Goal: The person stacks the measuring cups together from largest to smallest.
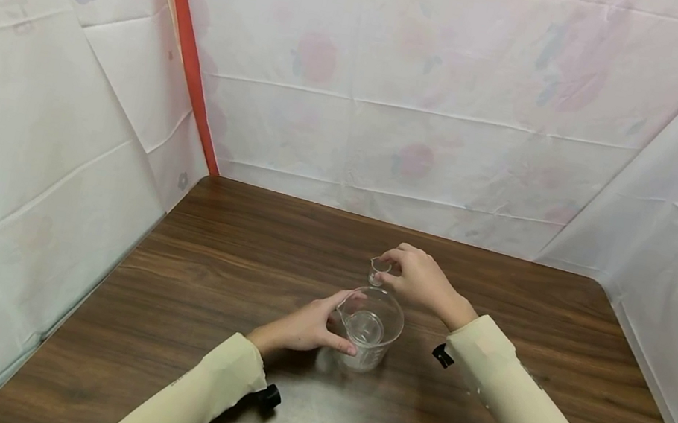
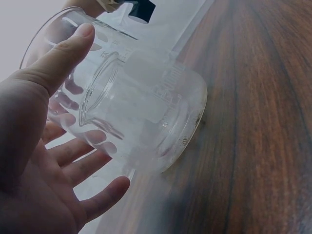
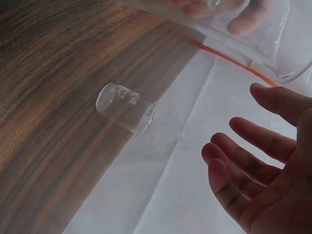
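Note:
My left hand (image 1: 307,323) grips a large clear glass beaker (image 1: 373,355) by its side, thumb near the rim and fingers spread round the far wall. Inside it sits a smaller glass beaker (image 2: 100,90), its spout visible through the wall in the left wrist view. Just beyond stands a tiny graduated beaker (image 3: 126,108), upright on the table. My right hand (image 1: 425,280) is beside this tiny beaker, overlapping it in the head view. From the right wrist, its loosely curved fingers (image 3: 256,163) appear apart from the glass, with nothing between them.
The dark wood-grain table (image 1: 178,274) has white patterned sheeting (image 1: 389,84) hanging behind it and on both sides. A red strip (image 1: 190,49) runs down the back left corner. Black devices sit under both wrists, one by the left cuff (image 1: 268,397).

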`<control>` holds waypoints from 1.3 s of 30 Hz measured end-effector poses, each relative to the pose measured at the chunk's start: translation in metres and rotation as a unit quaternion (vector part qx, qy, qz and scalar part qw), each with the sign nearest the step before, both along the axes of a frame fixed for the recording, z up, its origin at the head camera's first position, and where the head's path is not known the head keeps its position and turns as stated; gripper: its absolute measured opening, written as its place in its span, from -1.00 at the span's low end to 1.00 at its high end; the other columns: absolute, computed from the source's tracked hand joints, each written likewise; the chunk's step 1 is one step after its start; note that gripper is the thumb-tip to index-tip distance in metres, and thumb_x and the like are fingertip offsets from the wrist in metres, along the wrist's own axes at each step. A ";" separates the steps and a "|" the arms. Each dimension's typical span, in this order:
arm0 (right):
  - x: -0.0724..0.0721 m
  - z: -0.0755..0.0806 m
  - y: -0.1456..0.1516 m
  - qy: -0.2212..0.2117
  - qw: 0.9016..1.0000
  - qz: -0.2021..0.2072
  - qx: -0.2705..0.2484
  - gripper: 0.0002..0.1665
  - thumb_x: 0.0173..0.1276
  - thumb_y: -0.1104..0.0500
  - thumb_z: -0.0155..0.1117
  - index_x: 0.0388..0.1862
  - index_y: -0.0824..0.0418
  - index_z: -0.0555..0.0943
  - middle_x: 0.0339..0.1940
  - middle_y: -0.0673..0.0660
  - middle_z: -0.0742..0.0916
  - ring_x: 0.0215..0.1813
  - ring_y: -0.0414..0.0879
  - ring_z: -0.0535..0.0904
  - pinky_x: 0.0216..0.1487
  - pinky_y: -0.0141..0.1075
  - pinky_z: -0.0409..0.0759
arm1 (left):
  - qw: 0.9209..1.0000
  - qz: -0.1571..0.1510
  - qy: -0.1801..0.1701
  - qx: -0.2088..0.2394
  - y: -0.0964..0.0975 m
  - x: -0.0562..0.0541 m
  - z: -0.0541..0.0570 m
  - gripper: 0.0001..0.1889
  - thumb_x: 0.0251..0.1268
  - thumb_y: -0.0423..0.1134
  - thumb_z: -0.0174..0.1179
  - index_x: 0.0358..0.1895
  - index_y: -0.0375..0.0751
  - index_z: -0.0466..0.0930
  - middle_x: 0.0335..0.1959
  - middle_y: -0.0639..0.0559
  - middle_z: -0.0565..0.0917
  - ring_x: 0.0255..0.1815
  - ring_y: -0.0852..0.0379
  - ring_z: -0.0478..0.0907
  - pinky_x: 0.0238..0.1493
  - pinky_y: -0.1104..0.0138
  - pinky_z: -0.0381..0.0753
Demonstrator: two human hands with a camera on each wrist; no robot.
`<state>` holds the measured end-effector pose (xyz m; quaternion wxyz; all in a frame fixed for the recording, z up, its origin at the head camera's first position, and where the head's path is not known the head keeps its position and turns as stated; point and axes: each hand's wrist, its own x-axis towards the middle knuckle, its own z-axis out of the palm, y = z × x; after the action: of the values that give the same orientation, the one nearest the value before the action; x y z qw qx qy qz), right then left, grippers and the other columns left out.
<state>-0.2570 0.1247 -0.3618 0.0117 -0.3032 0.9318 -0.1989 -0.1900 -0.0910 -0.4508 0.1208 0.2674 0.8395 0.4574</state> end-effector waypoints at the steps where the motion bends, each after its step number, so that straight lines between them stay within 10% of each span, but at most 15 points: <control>1: -0.001 -0.001 0.000 0.000 1.000 0.000 0.001 -0.60 0.31 0.01 0.37 0.02 0.22 0.67 -0.11 0.12 0.69 -0.09 0.03 0.64 -0.11 -0.13 0.63 | 1.000 0.000 0.000 -0.001 0.000 0.000 0.000 0.01 0.05 0.05 0.45 0.54 0.06 0.04 0.46 0.24 0.31 0.37 0.18 0.37 0.18 0.24 0.55; 39: -0.035 -0.033 0.002 -0.021 0.999 -0.032 0.026 -0.49 0.28 0.03 0.39 0.10 0.32 0.60 -0.03 0.25 0.66 -0.02 0.09 0.62 -0.03 -0.04 0.62 | 1.000 -0.001 -0.011 0.003 0.000 0.000 0.001 -0.02 0.06 0.03 0.46 0.52 0.06 0.06 0.41 0.13 0.39 0.37 0.17 0.38 0.20 0.23 0.53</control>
<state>-0.2918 0.1267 -0.3946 0.0329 -0.2687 0.9454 -0.1812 -0.1903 -0.0908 -0.4499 0.1300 0.2635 0.8366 0.4624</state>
